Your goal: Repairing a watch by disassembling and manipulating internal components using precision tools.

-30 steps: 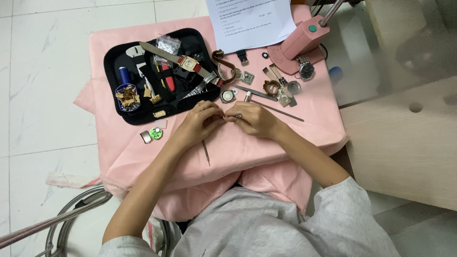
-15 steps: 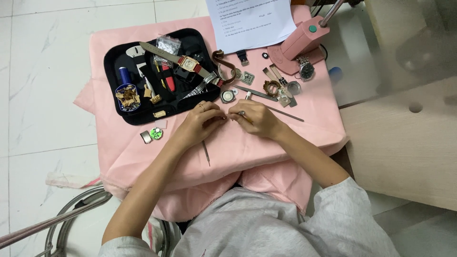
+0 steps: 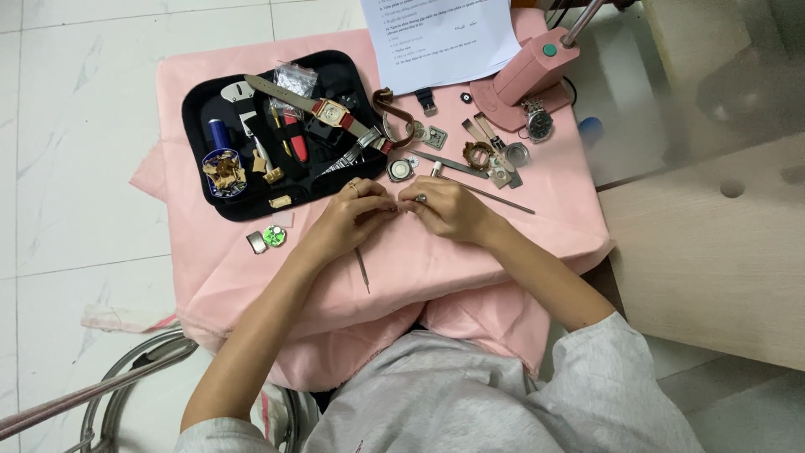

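Both hands meet fingertip to fingertip over the pink cloth (image 3: 251,101): the left hand (image 3: 352,220) and the right hand (image 3: 449,210) pinch together on something too small to make out, so what they clamp cannot be told. A thin metal tool (image 3: 362,270) lies on the cloth just below the left hand, pointing toward the near edge, where the cloth hangs over the person's lap. Bare cloth lies open between the hands and that edge. Just beyond the fingers sits a round watch case (image 3: 400,170). To the left, a black tray (image 3: 331,67) holds a red-strapped watch (image 3: 333,111), a blue cylinder (image 3: 219,134) and small brass parts. A pink press (image 3: 524,75) stands at the far right, touching a sheet of paper (image 3: 444,38).
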